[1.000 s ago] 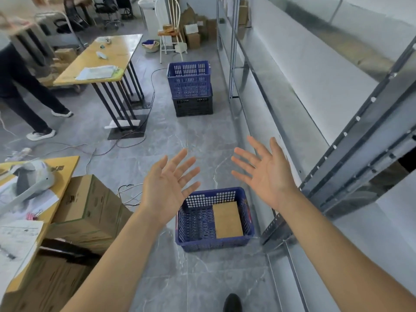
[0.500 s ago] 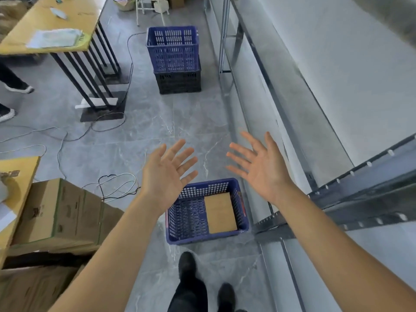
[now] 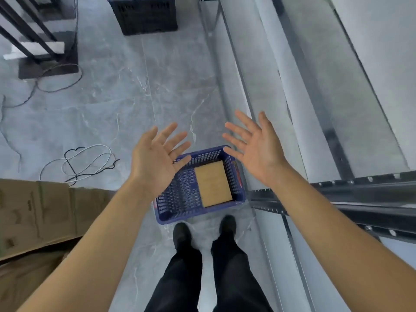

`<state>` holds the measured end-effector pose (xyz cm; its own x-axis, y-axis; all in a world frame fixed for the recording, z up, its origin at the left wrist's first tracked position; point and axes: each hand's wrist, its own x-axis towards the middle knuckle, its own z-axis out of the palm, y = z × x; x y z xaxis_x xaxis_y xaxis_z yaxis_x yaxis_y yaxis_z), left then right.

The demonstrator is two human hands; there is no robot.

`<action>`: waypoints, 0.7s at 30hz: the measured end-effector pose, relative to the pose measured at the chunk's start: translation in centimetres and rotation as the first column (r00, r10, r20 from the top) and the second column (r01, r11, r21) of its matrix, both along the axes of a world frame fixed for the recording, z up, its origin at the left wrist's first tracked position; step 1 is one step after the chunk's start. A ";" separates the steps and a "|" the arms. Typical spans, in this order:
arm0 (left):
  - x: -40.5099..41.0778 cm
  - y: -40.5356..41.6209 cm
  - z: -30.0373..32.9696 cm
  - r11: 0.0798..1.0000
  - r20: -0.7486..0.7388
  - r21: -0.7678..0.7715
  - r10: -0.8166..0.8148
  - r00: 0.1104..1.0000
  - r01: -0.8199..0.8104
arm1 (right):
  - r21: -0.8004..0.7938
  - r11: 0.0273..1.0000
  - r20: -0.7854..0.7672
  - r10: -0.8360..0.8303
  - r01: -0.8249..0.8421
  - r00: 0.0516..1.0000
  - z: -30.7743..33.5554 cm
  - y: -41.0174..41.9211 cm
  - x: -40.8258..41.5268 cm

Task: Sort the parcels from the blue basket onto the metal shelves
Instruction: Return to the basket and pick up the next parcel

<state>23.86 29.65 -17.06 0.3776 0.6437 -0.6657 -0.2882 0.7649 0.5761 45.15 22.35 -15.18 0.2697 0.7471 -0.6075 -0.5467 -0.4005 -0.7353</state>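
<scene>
A blue basket (image 3: 180, 206) stands on the grey floor just in front of my feet. One flat brown parcel (image 3: 212, 183) lies in its right half. My left hand (image 3: 157, 158) hovers above the basket's left rim, palm up, fingers spread, holding nothing. My right hand (image 3: 256, 145) hovers above the basket's right rim, also spread and empty. The metal shelves (image 3: 337, 122) run along the right side, with bare grey boards and a dark steel beam (image 3: 337, 194) right next to the basket.
Cardboard boxes (image 3: 38, 212) sit at the left. Loose cables (image 3: 83, 163) lie on the floor left of the basket. A dark crate (image 3: 146, 16) stands farther ahead, and a table's black legs (image 3: 33, 34) at the upper left.
My view has tilted down and moved closer to the basket; my shoes and legs now show. Both hands stay spread and empty above the basket.
</scene>
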 end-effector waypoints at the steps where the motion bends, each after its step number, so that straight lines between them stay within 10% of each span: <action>1: 0.3 0.1 -1.6 1.000 -0.015 -0.020 0.008 1.000 -0.008 | -0.016 1.000 -0.001 0.004 -0.004 1.000 -1.6 0.4 0.3; 21: 5.2 0.0 -40.6 0.980 -0.190 -0.182 0.040 0.981 -0.076 | -0.263 0.965 0.039 0.007 0.003 0.999 -40.5 1.5 5.9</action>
